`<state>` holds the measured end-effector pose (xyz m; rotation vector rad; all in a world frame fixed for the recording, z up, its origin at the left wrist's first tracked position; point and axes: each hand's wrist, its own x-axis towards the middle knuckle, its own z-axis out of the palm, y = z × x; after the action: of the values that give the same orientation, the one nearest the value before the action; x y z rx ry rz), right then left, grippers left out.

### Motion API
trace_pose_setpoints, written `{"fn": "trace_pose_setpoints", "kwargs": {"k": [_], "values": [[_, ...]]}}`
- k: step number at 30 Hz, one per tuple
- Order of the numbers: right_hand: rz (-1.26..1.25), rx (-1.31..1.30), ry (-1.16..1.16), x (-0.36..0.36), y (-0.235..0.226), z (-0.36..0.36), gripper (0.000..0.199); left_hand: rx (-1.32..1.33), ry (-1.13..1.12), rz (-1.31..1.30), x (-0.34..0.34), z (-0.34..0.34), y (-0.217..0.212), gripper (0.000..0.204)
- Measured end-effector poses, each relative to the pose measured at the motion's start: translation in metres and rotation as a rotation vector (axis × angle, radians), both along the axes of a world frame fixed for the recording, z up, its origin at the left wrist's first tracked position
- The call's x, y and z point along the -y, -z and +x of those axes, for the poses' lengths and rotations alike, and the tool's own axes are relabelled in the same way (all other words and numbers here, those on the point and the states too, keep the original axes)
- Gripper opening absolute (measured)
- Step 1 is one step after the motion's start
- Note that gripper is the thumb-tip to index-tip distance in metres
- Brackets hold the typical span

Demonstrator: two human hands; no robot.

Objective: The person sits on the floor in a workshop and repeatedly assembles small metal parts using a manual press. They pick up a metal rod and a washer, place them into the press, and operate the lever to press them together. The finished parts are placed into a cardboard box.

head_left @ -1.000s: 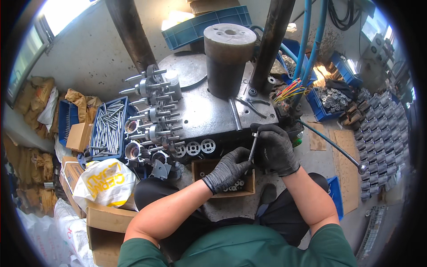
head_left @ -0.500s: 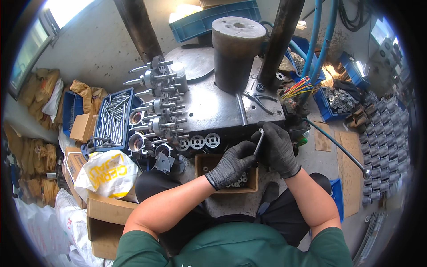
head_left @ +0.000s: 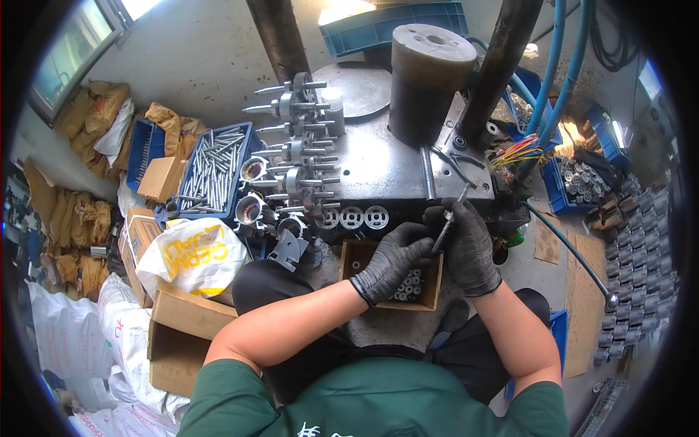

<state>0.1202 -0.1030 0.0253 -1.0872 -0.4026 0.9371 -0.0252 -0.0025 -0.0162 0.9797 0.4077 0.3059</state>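
Note:
Both my hands wear dark grey gloves and meet in front of the press table's near edge. My right hand (head_left: 472, 251) closes its fingers around a slim steel shaft (head_left: 443, 234), whose tip sticks out above the fingers. Something like a small ring or collar sits partway along the shaft, partly covered by the fingers. My left hand (head_left: 397, 264) is closed at the shaft's lower end, its fingertips against it. Below the hands stands a wooden box (head_left: 352, 273) holding several small metal rings, perhaps bearings.
The steel press table (head_left: 371, 178) carries a thick cylinder (head_left: 428, 91), a metal rod (head_left: 427, 173) and pliers (head_left: 455, 166). Rotors on shafts (head_left: 295, 153) line its left side, beside a blue crate of shafts (head_left: 215, 171). A teal lever (head_left: 575, 255) with a ball end reaches out right.
The view has shifted, so the surroundings sit farther right. The shaft now stands out above my right fingers, with a collar showing on it. Both hands stay together.

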Motion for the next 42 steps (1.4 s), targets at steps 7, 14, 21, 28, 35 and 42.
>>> {"fn": "trace_pose_setpoints", "kwargs": {"k": [7, 14, 21, 28, 35, 42], "values": [[-0.118, 0.035, -0.042, -0.015, -0.014, 0.0, 0.037, -0.397, -0.407, -0.502, -0.03, -0.034, 0.051, 0.017], [-0.422, 1.428, -0.29, -0.037, -0.009, -0.009, 0.029, -0.071, -0.698, -0.556, -0.07, -0.012, 0.121, 0.031], [-0.639, 1.923, -0.477, -0.075, 0.0, -0.024, 0.021, 0.153, -0.756, -0.65, -0.055, 0.007, 0.096, 0.034], [-0.616, 2.444, -0.899, -0.125, -0.028, -0.068, 0.022, 0.113, -0.714, -0.801, -0.062, -0.001, 0.079, 0.042], [-0.561, 2.495, -1.086, -0.145, -0.007, -0.069, 0.025, 0.089, -0.79, -0.73, -0.075, 0.022, 0.138, 0.039], [-0.719, 2.056, -0.718, -0.111, 0.006, -0.067, 0.055, -0.079, -0.89, -0.635, -0.069, 0.018, 0.117, 0.046]]}}
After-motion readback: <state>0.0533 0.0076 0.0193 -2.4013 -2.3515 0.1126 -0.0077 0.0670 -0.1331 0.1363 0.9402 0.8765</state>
